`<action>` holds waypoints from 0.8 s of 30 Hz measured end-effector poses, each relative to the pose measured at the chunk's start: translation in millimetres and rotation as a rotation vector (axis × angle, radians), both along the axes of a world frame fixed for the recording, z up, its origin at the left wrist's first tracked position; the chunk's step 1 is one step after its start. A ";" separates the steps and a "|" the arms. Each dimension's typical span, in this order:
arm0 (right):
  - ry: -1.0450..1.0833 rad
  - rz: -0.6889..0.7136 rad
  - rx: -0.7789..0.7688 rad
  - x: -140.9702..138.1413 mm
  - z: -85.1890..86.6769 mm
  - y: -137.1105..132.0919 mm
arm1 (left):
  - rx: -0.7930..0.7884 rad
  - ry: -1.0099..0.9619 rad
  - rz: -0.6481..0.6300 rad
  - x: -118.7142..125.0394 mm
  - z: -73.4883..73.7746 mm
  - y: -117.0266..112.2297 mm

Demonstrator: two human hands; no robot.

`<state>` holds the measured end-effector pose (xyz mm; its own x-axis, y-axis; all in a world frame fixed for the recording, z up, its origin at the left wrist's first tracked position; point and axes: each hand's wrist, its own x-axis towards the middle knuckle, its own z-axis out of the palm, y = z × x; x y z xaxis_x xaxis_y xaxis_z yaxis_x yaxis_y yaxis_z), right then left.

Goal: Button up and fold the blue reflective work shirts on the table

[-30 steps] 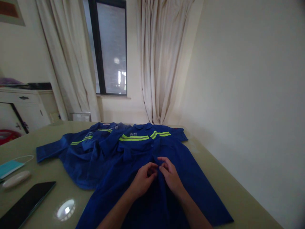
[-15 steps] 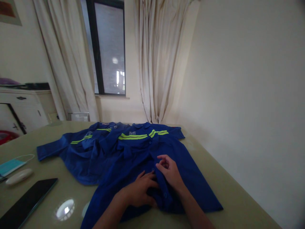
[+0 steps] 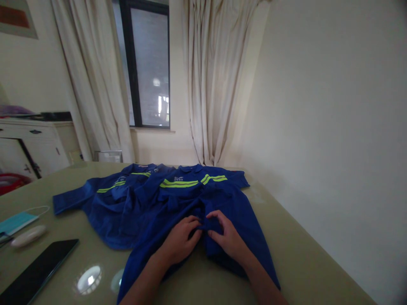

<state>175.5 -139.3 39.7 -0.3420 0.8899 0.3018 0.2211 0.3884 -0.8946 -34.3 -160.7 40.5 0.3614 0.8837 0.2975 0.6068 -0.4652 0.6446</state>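
Observation:
A blue short-sleeved work shirt (image 3: pixel 235 203) with yellow-green reflective stripes lies front up on the table, its collar at the far end. My left hand (image 3: pixel 182 239) pinches the shirt's front opening from the left, thumb and fingers on the cloth. Just across from it, my right hand (image 3: pixel 228 239) grips the other front edge, thumb and forefinger curved around the fabric. Between the fingertips the cloth is bunched, and any button there is hidden. The lower front parts below the hands, showing the tabletop. Left of this shirt, and touching it, lies a second blue work shirt (image 3: pixel 111 212).
On the left of the table (image 3: pixel 318 254) are a black phone-like slab (image 3: pixel 40 269), a white oval object (image 3: pixel 29 236) and a light-blue face mask (image 3: pixel 19 222). A wall stands along the right side. Curtains (image 3: pixel 211 84) and a window are behind.
My left hand has moved up the shirt front, and both hands now meet at the opening. The lower front hem has drawn up and parted. The view has shifted slightly.

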 end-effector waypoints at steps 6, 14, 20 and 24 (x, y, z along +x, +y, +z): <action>0.225 -0.370 -0.071 10.0 -9.5 18.7 | 0.075 -0.055 0.121 5.5 14.2 -8.3; 0.211 -0.281 -0.032 -3.7 5.4 1.6 | -0.039 -0.110 0.093 8.6 18.6 -5.4; 0.313 -0.080 -0.174 -10.6 8.8 -6.5 | -0.171 0.044 -0.077 -3.9 15.8 -13.1; 0.342 -0.108 -0.107 -10.9 3.3 -2.3 | -0.169 0.055 -0.134 -8.2 12.5 -14.7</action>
<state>164.6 -141.6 42.9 -0.1401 0.9480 0.2859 -0.0633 0.2796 -0.9580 -42.5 -175.4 53.0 0.4908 0.8621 0.1261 0.5828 -0.4324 0.6881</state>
